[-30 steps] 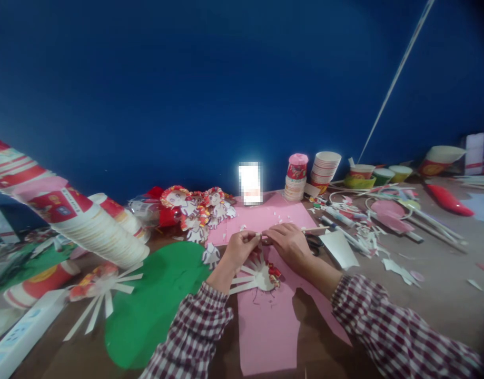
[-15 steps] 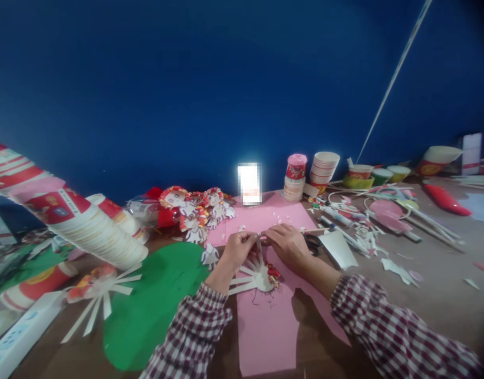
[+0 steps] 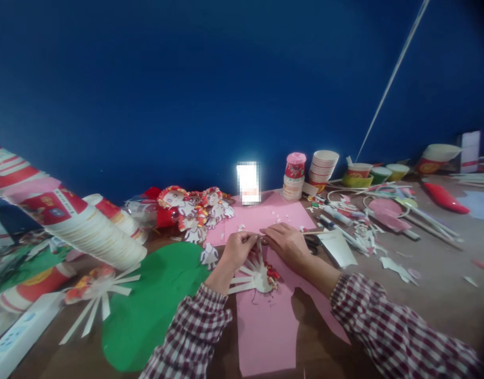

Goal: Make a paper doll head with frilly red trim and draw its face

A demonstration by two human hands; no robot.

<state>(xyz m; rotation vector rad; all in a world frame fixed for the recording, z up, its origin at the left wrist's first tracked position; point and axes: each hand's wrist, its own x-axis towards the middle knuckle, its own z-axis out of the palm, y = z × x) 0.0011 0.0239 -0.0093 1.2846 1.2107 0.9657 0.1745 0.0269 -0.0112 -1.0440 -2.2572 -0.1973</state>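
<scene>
Both of my hands meet over a cut-up paper cup (image 3: 256, 275) whose white strips fan out on a pink paper sheet (image 3: 267, 326). My left hand (image 3: 238, 248) pinches the tip of one upright strip. My right hand (image 3: 288, 243) is closed on the same strip from the other side, fingers curled. What else the right fingers hold is hidden. The cup's red rolled rim bits show just under my right wrist.
A green paper disc (image 3: 155, 305) lies to the left, beside another fanned cup (image 3: 95, 289) and a leaning stack of paper cups (image 3: 79, 226). Finished paper dolls (image 3: 194, 208) stand at the back. Scissors (image 3: 313, 243), cup stacks (image 3: 323, 168), bowls and scraps crowd the right.
Hardly anything differs; my hands stay pinched on the strip, and the view has drifted slightly left.
</scene>
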